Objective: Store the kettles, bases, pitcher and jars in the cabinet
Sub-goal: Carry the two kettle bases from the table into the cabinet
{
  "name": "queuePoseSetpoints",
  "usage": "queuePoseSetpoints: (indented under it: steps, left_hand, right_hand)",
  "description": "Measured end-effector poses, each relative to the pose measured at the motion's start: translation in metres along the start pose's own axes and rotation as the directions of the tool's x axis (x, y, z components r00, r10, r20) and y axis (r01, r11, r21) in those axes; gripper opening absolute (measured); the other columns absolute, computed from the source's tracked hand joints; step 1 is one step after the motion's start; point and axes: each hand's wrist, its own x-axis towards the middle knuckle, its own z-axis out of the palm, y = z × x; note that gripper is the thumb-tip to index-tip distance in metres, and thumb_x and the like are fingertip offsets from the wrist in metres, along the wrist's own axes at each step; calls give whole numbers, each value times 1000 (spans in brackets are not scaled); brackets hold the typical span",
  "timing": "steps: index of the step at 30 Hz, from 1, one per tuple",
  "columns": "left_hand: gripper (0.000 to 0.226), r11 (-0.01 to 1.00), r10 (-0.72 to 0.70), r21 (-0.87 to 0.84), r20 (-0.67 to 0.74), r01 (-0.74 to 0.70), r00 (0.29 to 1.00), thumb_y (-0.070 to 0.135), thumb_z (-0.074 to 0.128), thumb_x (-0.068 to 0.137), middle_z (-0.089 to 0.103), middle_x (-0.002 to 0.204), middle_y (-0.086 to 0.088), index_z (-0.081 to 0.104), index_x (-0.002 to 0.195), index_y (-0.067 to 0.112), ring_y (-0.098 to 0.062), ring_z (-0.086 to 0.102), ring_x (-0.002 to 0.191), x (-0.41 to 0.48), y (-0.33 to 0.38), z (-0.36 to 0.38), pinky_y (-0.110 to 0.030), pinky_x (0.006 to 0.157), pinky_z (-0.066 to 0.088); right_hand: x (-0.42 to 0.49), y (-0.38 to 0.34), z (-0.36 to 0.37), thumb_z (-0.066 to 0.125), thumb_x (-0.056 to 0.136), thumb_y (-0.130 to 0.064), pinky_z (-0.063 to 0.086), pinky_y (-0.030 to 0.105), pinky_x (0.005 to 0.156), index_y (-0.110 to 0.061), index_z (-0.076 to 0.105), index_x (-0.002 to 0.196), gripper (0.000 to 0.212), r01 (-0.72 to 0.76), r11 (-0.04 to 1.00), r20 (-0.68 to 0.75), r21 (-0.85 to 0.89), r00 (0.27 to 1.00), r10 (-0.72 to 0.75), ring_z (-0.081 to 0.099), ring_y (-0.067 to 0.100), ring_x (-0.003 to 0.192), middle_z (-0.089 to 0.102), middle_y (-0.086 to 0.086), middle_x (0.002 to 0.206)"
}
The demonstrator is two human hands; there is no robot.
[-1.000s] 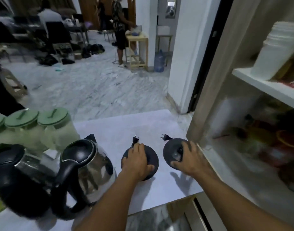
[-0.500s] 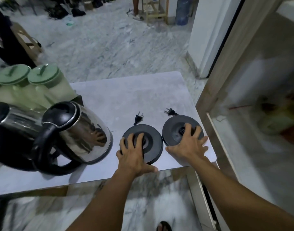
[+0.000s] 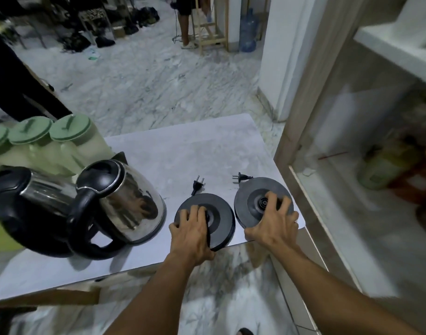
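Observation:
Two round black kettle bases lie at the near right edge of the white table (image 3: 187, 151). My left hand (image 3: 191, 232) grips the left base (image 3: 219, 215), thumb under its near rim. My right hand (image 3: 272, 222) grips the right base (image 3: 252, 201), whose far side seems tilted up. Each base has a short cord with a plug (image 3: 198, 183) pointing away. Left of them stand two steel kettles with black handles, one (image 3: 125, 201) beside the left base and another (image 3: 26, 201) further left. Several jars with green lids (image 3: 69, 128) stand behind the kettles.
The open cabinet (image 3: 352, 189) stands right of the table, with a blurred lower shelf holding a green container (image 3: 378, 170) and an upper shelf (image 3: 395, 52). Marble floor lies beyond. A person's legs (image 3: 185, 22) and a water bottle (image 3: 248, 30) are far back.
Both hands have closed around the near rims of the bases, thumbs underneath. The right base has tipped up slightly. My head has moved, shifting the view.

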Motion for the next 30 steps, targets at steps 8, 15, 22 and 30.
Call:
queuePoseSetpoints:
  steps: [8, 15, 22, 30]
  left_hand:
    - [102, 977, 204, 106, -194, -186, 960, 45, 80, 56, 32, 143, -3, 30, 139, 15, -29, 35, 127, 25, 3, -84, -45, 98, 36]
    - [94, 832, 549, 186, -413, -522, 727, 41, 78, 61, 34, 142, -4, 31, 137, 15, -32, 36, 127, -2, 25, -201, -48, 101, 38]
    - [103, 549, 780, 222, -483, -806, 398, 46, 81, 57, 31, 140, -5, 28, 139, 14, -32, 35, 124, -115, 93, -255, -50, 101, 39]
    - [101, 151, 909, 265, -416, -952, 29, 37, 81, 64, 27, 142, -7, 23, 143, 14, -32, 31, 128, -264, 199, -257, -54, 106, 35]
  right_hand:
    - [-20, -35, -62, 81, 59, -45, 42, 51, 99, -27, 26, 136, 96, -49, 999, -240, 21, 969, 53, 36, 49, 122, 20, 11, 144]
    - [-117, -73, -160, 82, 59, -46, 39, 55, 101, -29, 24, 137, 99, -196, 976, -609, 98, 764, 214, 28, 52, 129, 14, 11, 149]
    - [-288, -47, -227, 81, 63, -47, 37, 57, 108, -30, 17, 144, 104, -482, 860, -763, 169, 488, 424, 22, 53, 137, 7, 12, 156]
    - [-449, 26, -266, 79, 63, -45, 40, 56, 103, -30, 16, 141, 101, -706, 626, -792, 332, 151, 591, 26, 52, 132, 9, 13, 154]
